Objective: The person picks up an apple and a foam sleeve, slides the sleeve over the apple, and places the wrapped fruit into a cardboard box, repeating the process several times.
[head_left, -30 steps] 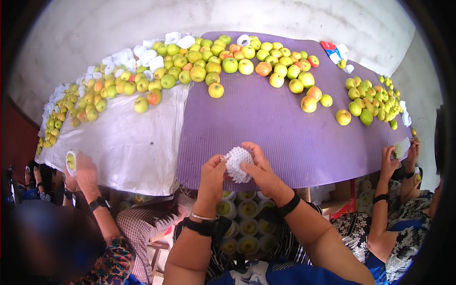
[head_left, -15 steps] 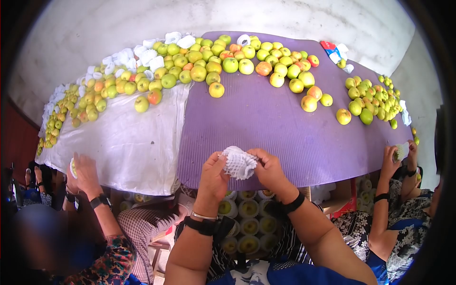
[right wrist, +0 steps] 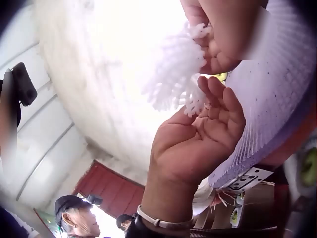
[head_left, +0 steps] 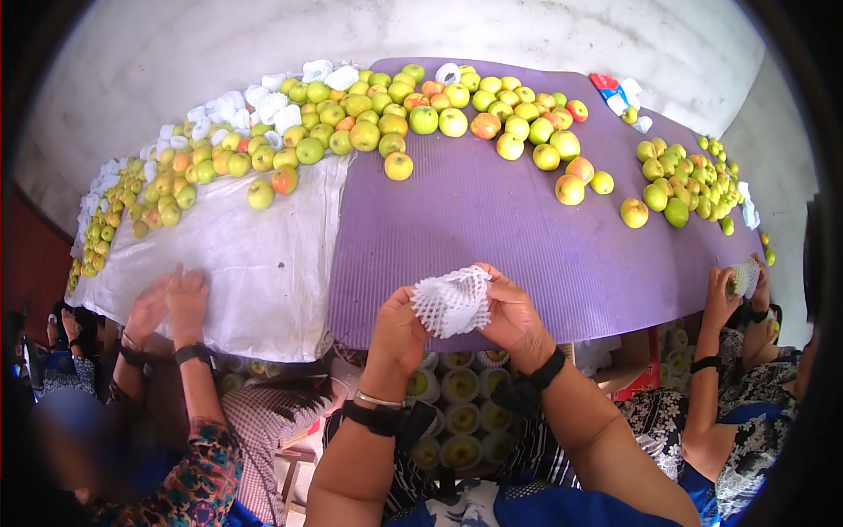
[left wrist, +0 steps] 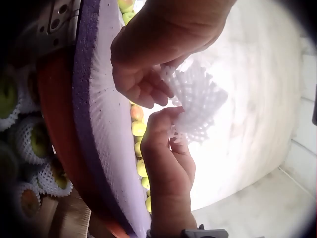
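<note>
A white foam fruit net [head_left: 451, 303] is held up over the near edge of the table, spread between my two hands. My left hand [head_left: 397, 335] pinches its left side between thumb and fingers. On the other side my right hand [head_left: 516, 318] grips the net's edge, thumb and fingers closed on the mesh. In the left wrist view the net [left wrist: 198, 101] looks thin and see-through, with no fruit showing inside. The right wrist view shows the net [right wrist: 173, 74] flaring away from the fingertips of both hands.
Many green and reddish apples [head_left: 364, 136] lie along the back of the purple ribbed mat [head_left: 492, 228]. White foam nets [head_left: 233, 105] are heaped at back left. Netted apples [head_left: 459, 386] sit below the table edge. Other people's hands [head_left: 171, 307] work at both sides.
The net was bunched between my hands and is now spread wider. My right hand shifted from its front to its right edge. The neighbour's hands at left moved over the white sheet, without the netted apple.
</note>
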`<state>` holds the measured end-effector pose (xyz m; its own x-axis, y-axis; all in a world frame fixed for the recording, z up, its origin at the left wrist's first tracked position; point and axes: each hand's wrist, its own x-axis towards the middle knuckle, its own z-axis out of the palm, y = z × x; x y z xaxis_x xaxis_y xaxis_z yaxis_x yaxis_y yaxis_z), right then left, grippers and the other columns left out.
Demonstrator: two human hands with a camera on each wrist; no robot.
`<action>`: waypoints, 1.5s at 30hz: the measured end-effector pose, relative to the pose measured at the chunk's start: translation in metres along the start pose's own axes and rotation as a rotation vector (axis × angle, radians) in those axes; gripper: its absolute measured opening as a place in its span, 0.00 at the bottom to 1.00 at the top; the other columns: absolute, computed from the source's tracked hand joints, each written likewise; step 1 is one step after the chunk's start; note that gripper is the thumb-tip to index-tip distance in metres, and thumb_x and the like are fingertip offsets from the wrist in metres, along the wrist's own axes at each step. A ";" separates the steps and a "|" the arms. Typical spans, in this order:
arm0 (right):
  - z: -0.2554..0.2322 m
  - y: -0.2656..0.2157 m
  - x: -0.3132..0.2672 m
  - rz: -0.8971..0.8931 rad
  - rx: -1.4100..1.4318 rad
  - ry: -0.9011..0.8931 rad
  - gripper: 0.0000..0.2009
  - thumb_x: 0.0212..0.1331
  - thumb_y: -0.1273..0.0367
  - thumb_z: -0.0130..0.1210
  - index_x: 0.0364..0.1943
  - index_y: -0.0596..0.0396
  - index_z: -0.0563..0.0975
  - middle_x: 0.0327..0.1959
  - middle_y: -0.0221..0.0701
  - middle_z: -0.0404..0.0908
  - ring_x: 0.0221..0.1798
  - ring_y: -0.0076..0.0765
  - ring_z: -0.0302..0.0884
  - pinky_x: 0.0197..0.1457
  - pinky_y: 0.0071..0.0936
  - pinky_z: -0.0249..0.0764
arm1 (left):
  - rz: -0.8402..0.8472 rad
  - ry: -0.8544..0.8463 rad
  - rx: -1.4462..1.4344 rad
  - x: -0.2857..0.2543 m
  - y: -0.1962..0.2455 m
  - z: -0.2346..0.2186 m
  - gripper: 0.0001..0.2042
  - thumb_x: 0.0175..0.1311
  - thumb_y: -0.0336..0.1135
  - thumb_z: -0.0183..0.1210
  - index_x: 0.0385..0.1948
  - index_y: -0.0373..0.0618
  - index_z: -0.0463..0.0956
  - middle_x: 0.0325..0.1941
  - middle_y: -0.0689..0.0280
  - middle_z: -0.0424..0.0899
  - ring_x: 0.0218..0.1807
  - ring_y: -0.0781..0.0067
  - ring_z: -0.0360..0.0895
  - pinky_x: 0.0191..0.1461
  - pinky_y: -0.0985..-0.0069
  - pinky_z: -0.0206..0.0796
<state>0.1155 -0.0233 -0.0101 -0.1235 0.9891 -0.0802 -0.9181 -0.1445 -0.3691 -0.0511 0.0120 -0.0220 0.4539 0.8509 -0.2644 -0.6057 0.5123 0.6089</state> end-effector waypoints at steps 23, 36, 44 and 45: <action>0.012 0.011 -0.002 0.184 -0.148 -0.124 0.24 0.56 0.63 0.54 0.55 0.60 0.64 0.52 0.34 0.70 0.52 0.32 0.69 0.53 0.32 0.68 | 0.156 -0.022 -0.235 0.000 0.007 0.007 0.10 0.65 0.29 0.41 0.41 0.36 0.68 0.42 0.59 0.76 0.44 0.65 0.76 0.49 0.69 0.71; 0.009 0.018 -0.003 -0.034 -0.837 -0.015 0.32 0.54 0.64 0.56 0.61 0.61 0.58 0.56 0.36 0.67 0.62 0.35 0.61 0.64 0.34 0.57 | 0.197 0.044 0.191 -0.007 -0.008 0.011 0.05 0.64 0.30 0.47 0.37 0.40 0.68 0.39 0.61 0.76 0.38 0.74 0.76 0.43 0.75 0.71; 0.009 0.005 0.005 -0.178 -0.287 0.148 0.20 0.63 0.58 0.45 0.49 0.60 0.69 0.40 0.38 0.76 0.41 0.38 0.77 0.49 0.39 0.74 | 0.171 0.097 0.693 -0.011 -0.012 0.011 0.07 0.62 0.30 0.50 0.38 0.40 0.69 0.40 0.63 0.75 0.39 0.78 0.73 0.41 0.81 0.67; 0.012 0.004 0.002 -0.178 -0.287 0.150 0.20 0.63 0.58 0.45 0.49 0.60 0.69 0.40 0.38 0.76 0.41 0.38 0.77 0.49 0.39 0.74 | 0.448 0.147 0.815 -0.009 -0.016 0.007 0.08 0.61 0.30 0.50 0.40 0.40 0.69 0.42 0.63 0.75 0.41 0.77 0.73 0.43 0.80 0.66</action>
<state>0.1073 -0.0212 -0.0008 0.1044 0.9875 -0.1180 -0.7743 0.0063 -0.6327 -0.0410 -0.0048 -0.0242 0.1689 0.9836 0.0638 -0.0345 -0.0588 0.9977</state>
